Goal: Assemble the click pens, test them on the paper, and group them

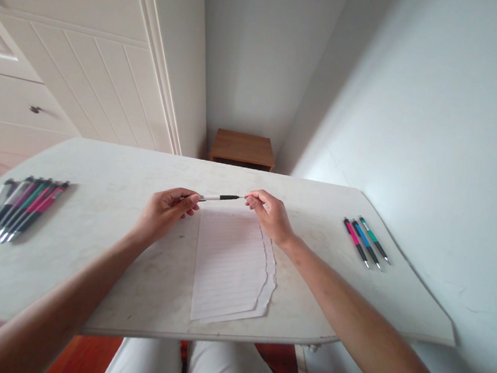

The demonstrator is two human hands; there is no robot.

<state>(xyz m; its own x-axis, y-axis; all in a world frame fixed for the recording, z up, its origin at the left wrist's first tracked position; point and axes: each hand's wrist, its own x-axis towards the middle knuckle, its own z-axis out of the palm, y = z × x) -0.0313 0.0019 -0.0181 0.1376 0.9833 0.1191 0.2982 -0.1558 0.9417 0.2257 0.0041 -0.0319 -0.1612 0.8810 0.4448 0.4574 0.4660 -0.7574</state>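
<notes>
My left hand [169, 208] is closed round the rear end of a white pen [212, 198] with a black grip, held level just above the table. The pen's front points right, toward my right hand [270, 214]. Its thumb and fingers are pinched together at the thin tip of the pen; what lies between them is too small to make out. Beneath both hands are lined paper sheets [230, 268] with torn right edges, one overlapping the other.
On the left of the white table [128, 292] lies a row of several pens [26, 209] in mixed colours. Three more pens [364, 241], pink, blue and green, rest at the right. A wooden stand [243, 145], a white cabinet [109, 69] and a wall [451, 144] border the table.
</notes>
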